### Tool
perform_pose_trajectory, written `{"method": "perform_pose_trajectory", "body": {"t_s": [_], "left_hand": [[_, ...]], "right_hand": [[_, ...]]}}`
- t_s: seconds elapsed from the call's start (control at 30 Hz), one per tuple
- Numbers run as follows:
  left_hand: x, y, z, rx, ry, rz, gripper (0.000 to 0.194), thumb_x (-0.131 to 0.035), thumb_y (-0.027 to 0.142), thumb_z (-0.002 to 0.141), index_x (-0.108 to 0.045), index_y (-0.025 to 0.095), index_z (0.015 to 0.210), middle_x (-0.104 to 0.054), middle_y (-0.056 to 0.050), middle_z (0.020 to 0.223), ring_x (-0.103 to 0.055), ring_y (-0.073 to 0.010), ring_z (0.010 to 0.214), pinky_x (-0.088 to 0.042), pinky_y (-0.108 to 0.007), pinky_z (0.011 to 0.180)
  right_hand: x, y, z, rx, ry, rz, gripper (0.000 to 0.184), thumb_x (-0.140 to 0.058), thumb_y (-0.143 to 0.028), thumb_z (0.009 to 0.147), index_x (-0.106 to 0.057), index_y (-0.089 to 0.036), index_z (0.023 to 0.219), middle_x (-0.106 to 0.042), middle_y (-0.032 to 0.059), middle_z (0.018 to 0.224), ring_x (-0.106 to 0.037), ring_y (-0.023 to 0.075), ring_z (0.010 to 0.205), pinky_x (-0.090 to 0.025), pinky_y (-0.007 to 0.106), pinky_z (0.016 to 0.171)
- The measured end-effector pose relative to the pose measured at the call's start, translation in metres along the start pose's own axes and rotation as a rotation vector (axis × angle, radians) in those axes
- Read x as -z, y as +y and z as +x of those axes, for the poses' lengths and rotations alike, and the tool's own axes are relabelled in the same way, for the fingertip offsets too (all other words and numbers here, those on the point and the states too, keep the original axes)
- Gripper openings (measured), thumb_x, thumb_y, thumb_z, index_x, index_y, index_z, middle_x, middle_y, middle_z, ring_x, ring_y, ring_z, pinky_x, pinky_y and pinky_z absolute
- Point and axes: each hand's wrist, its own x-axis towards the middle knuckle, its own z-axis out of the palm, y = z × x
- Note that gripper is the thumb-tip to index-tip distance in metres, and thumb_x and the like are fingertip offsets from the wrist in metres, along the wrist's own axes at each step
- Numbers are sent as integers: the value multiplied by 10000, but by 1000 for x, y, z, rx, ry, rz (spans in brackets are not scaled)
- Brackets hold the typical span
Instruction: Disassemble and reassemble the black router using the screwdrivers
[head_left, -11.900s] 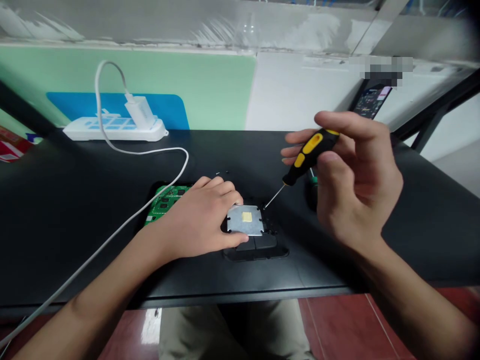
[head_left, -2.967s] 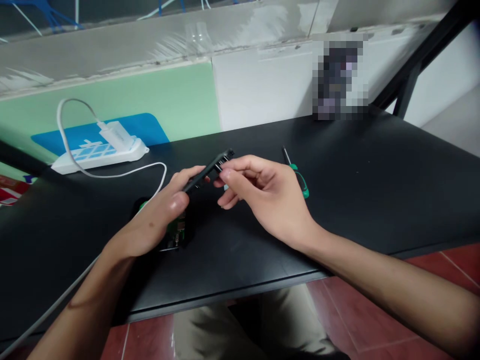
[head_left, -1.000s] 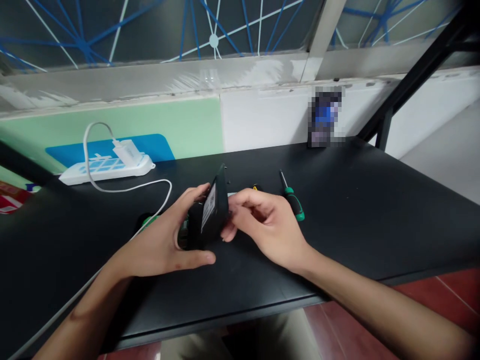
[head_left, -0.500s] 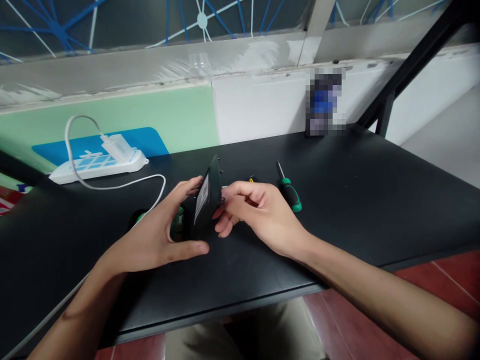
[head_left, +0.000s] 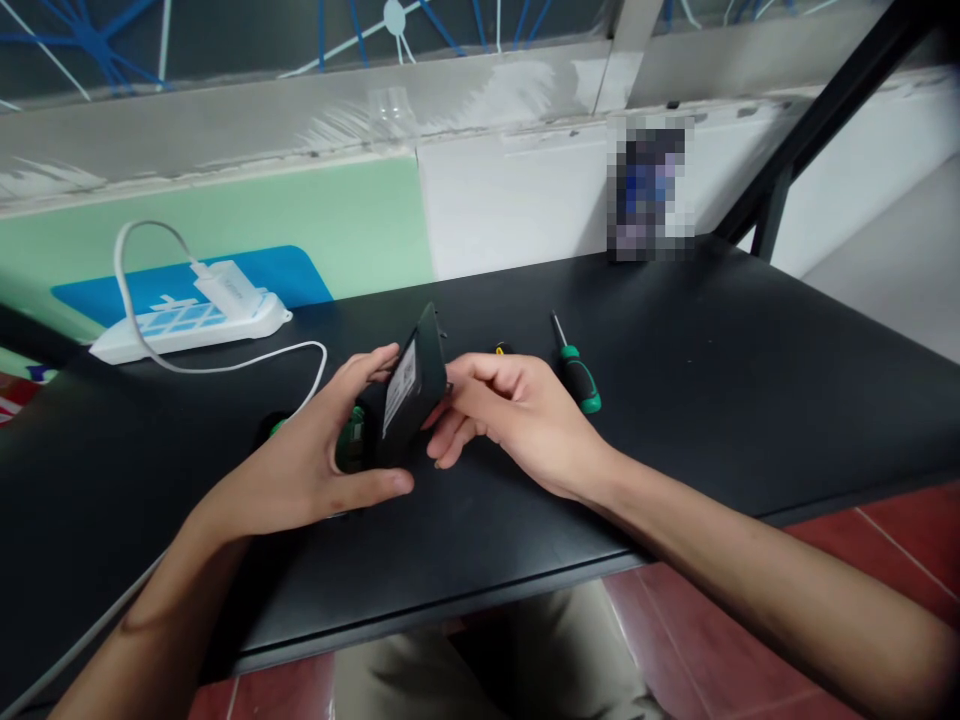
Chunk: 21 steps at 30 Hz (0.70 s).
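Note:
A flat black plastic case (head_left: 414,392) with a white printed label is held tilted on edge above the table, its label side toward my left hand. My left hand (head_left: 300,462) spans it from the left, fingers at the upper edge and thumb by the lower edge. From the other side, my right hand (head_left: 517,415) has thumb and index finger pinched together at the case's unlabelled face. What they pinch is hidden. Small points stick out from that face near the top. Behind my left hand is a partly hidden green and black object (head_left: 351,437).
A green and black screwdriver (head_left: 580,380) lies right of my right hand, with a yellow and black item (head_left: 502,348) partly hidden behind the fingers. A white power strip (head_left: 187,330) with a plugged-in charger and white cable (head_left: 247,365) sits back left. A pixelated object (head_left: 646,195) leans on the wall.
The whole view has shifted slightly. The case has turned a little, showing more of its edge. Both hands keep nearly the same places on it.

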Motion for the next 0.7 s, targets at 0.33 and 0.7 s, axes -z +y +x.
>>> {"method": "perform_pose_trajectory", "body": {"t_s": [0.33,0.7], "left_hand": [[1,0,-3,35,-15,-104,902,-740,625,801,-287,408,1550,-366,-23,1594,-331,-398,1468,-255,-578,1230],[1,-2,-4,-4,-5,-103,909,-724,664,803,-280,414,1556,-355,7,1609,-303,-398,1487,-284,-554,1232]], "right_hand": [[0,1,-7,168,110,-199,82,-694,-232,865,-679,-166,818,-722,-15,673,-720,102,598,-619,225,625],[-1,1,-6,126,87,-163,180,-716,-341,865,-689,-164,850,-726,0,752,-716,95,620,-611,217,634]]}}
